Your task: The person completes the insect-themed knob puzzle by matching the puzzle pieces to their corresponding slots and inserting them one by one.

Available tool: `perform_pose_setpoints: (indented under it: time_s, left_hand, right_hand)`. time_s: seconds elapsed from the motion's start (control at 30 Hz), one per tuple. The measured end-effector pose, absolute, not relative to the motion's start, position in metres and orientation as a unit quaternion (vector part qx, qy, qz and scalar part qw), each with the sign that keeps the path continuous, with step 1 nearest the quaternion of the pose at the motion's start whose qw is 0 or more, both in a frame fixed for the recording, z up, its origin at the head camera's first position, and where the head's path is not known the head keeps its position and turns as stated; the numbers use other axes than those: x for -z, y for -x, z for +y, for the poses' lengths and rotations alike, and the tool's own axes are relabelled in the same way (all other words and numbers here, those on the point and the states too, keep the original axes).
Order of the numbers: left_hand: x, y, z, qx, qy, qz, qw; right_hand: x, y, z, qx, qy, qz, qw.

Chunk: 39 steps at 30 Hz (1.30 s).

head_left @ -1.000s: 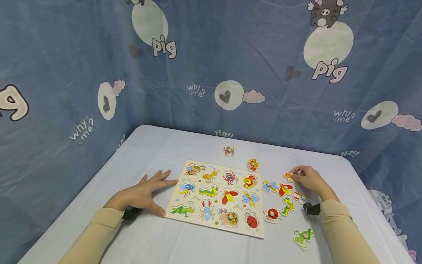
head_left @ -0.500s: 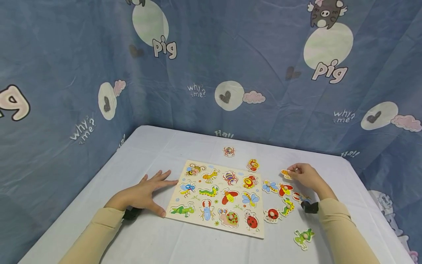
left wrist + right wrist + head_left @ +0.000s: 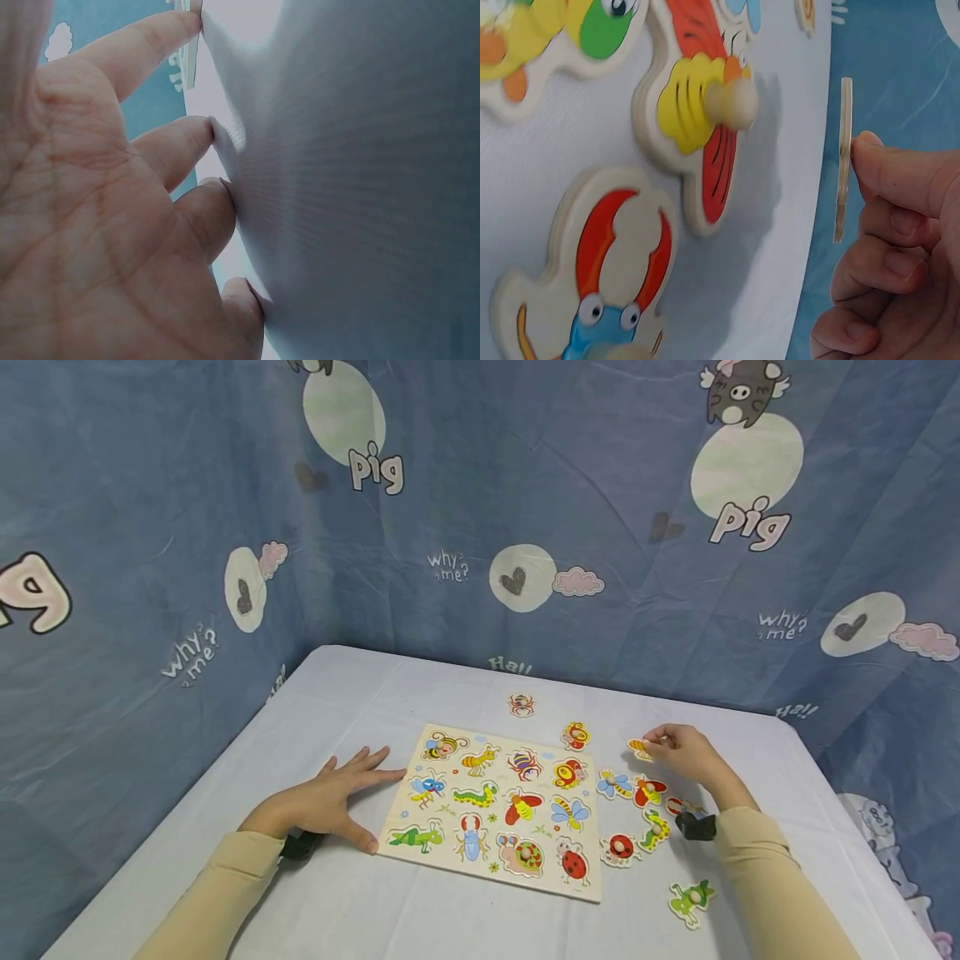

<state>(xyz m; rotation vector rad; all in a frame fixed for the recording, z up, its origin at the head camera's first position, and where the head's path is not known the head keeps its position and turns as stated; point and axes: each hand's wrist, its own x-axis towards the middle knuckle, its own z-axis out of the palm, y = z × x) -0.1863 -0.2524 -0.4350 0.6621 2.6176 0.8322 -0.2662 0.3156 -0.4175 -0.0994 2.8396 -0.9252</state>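
My right hand (image 3: 686,756) pinches an orange striped insect puzzle piece (image 3: 639,748) between thumb and fingers. In the right wrist view, the piece (image 3: 844,157) shows edge-on, above the table. My left hand (image 3: 326,797) lies spread on the cloth, thumb and index fingertip at the left edge of the wooden puzzle board (image 3: 441,860). A knobbed snail piece (image 3: 522,855) sits in the board's bottom row; other pictured insects fill the rest of it. Below my right hand lie a red-winged insect piece (image 3: 649,791) and a stag beetle piece (image 3: 604,307), partly hidden by the wrist in the head view.
Right of the board lie dragonfly (image 3: 614,783), caterpillar (image 3: 655,831) and ladybug (image 3: 621,849) pieces. A grasshopper piece (image 3: 691,902) is nearer the front. Behind the board are spider (image 3: 521,705) and butterfly (image 3: 576,736) pieces. A blue curtain (image 3: 450,627) hangs around the white-covered table (image 3: 360,693).
My right hand has moved left and slightly away from me, carrying the orange striped piece off its spot beside the other pieces. The left hand and the board stay still.
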Motion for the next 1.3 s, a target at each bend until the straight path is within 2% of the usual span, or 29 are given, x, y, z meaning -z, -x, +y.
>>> perform_pose_setpoints:
  time_s: [1.3]
  left_hand:
    - [0.442, 0.190, -0.254, -0.279, -0.225, 0.920, 0.158]
  right_hand:
    - [0.409, 0.273, 0.258, 0.328, 0.092, 0.939, 0.051]
